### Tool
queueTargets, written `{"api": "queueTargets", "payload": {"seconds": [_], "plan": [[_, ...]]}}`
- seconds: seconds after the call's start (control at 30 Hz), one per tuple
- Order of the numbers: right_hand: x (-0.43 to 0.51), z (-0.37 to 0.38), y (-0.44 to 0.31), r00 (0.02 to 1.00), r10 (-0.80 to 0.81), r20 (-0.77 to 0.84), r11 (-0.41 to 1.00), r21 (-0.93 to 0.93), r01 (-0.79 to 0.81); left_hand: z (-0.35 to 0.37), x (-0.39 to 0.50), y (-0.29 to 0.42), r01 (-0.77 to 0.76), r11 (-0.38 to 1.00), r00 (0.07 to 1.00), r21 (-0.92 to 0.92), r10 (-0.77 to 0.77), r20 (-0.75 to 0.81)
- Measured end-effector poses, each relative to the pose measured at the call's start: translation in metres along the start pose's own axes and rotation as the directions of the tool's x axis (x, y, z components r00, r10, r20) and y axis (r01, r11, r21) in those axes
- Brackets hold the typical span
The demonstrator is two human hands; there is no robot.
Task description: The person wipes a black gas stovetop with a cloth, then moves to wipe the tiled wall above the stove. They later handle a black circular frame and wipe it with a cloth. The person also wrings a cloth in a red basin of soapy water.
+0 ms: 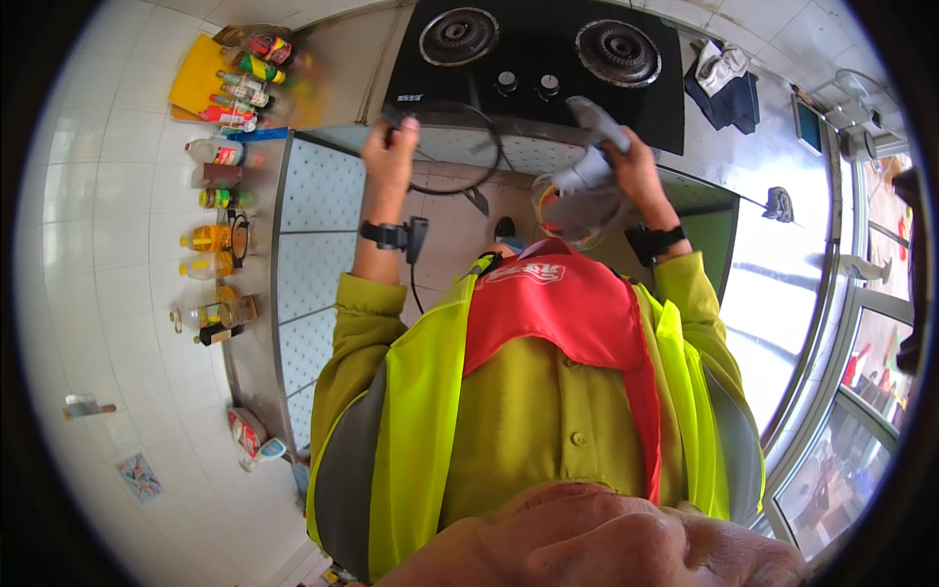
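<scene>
My left hand [389,158] grips a black round pan support [484,172] with short prongs, held in front of the stove's front edge. In my right hand [634,169] is a crumpled grey cloth [587,169], one end of it lifted over the hob. The black glass gas hob [532,44] has two round burners, the left burner [458,35] and the right burner [618,51], both without a pan support on them. Two knobs sit at the front of the hob. Beneath the cloth stands a round bin [544,213] with a clear plastic liner.
Sauce bottles [246,92] and a yellow cutting board [194,73] crowd the left corner. Oil bottles [209,238] line the left counter [257,293]. Dark and white cloths [722,73] lie right of the hob, and a dark rag [779,204] rests on the right counter.
</scene>
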State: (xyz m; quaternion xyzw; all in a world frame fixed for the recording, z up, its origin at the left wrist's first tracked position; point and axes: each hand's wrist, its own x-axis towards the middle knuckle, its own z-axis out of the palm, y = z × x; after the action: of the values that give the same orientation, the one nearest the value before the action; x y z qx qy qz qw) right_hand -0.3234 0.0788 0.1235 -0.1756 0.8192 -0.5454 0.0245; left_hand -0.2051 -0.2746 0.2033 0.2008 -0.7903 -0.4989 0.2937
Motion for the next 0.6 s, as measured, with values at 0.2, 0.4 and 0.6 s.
{"api": "queueTargets", "payload": {"seconds": [0.2,0.4,0.6], "plan": [[-0.001,-0.031,0.025,0.929,0.195,-0.315,0.974,0.171,-0.147,-0.003,0.108,-0.052,0.263,0.920,0.932,-0.289,-0.320,-0.169],[-0.004,-0.014,0.012,0.797,0.315,-0.516,0.947,0.110,-0.303,0.066,0.210,-0.108,0.570,0.725,0.783,-0.387,-0.622,-0.012],[0.004,0.025,-0.008,0.643,0.369,-0.671,0.921,0.169,-0.353,0.140,0.277,-0.145,0.740,0.604,0.646,-0.297,-0.761,0.062]]}}
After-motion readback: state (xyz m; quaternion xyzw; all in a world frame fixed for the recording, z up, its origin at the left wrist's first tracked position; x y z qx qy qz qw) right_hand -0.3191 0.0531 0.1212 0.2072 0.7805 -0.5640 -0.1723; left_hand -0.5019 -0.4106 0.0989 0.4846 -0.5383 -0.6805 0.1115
